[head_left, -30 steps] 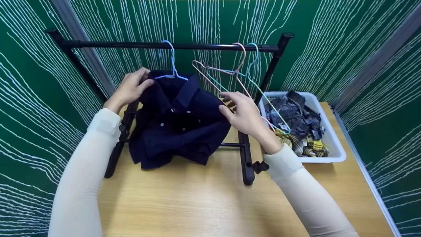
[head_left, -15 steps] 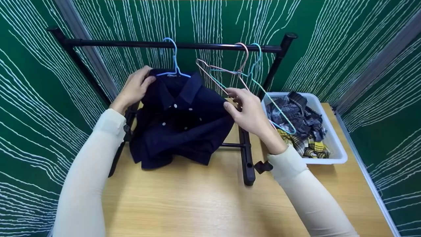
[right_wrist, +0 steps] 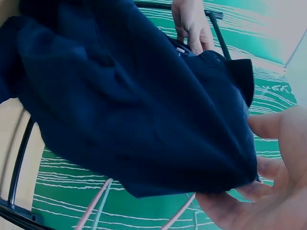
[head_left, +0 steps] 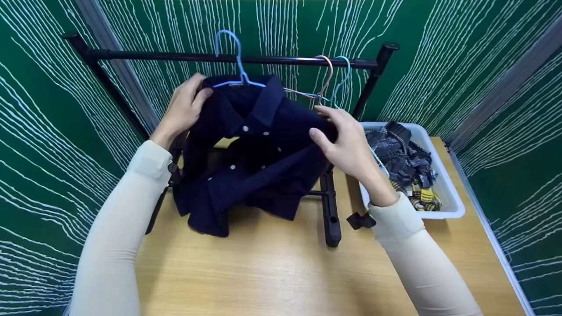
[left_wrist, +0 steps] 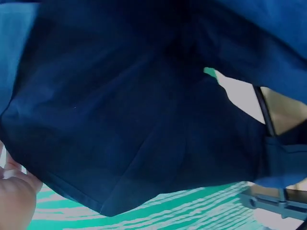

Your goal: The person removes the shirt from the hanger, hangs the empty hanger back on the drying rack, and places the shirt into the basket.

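Observation:
A dark navy button-up shirt (head_left: 285, 118) hangs on a blue hanger (head_left: 241, 66) in the head view. The hanger's hook stands high over the black bar, its tip close to the bar. My left hand (head_left: 184, 105) grips the shirt beside the collar, thumb in front and fingers behind. At the opposite shoulder, my right hand (head_left: 344, 138) holds the cloth between thumb and fingers. The right wrist view shows that hand (right_wrist: 268, 172) around the shoulder's end. Navy cloth (left_wrist: 124, 120) fills most of the left wrist view, with part of the left hand (left_wrist: 17, 191) at its edge.
A black garment rack (head_left: 153, 56) stands on the wooden table (head_left: 263, 272). A pink hanger (head_left: 329, 72) and a turquoise hanger (head_left: 347, 77) hang at its right end. Right of the rack sits a white basket (head_left: 452, 206) with plaid clothes (head_left: 404, 153) inside. Green walls surround the table.
Both hands have moved up and to the right with the shirt. The blue hanger's hook has risen higher above the bar, and the shirt now overlaps more of the other hangers.

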